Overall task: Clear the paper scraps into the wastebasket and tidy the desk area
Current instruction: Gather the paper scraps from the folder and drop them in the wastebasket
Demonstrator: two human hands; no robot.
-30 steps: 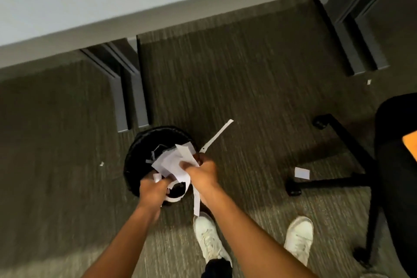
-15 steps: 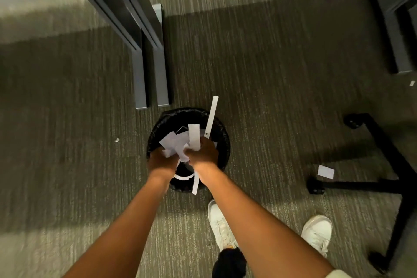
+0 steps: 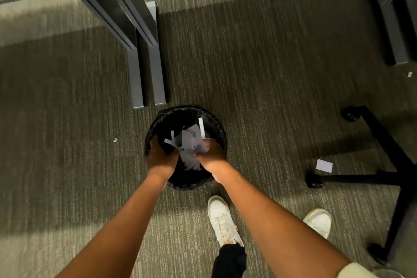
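The round black wastebasket (image 3: pixel 220 133) with its dark liner stands on the carpet just in front of the desk legs. Both hands are lowered into its mouth. A loose bunch of white paper scraps (image 3: pixel 189 142) sits between them, with strips sticking up and some hanging down between the wrists. My left hand (image 3: pixel 161 156) holds the bunch from the left with fingers curled downward. From the right, my right hand (image 3: pixel 212 153) grips it; its fingertips are blurred and partly covered by paper. The basket's inside below the scraps is dark.
A white paper piece (image 3: pixel 324 165) lies on the carpet by the black chair base (image 3: pixel 372 149). Tiny scraps lie at the left (image 3: pixel 115 140) and far right (image 3: pixel 409 74). Grey desk legs (image 3: pixel 146 63) stand behind the basket. My white shoes (image 3: pixel 222 219) are just behind it.
The view closed in on the basket. Both hands moved down into its mouth and drew slightly apart, and the bunch of scraps loosened and spread between them.
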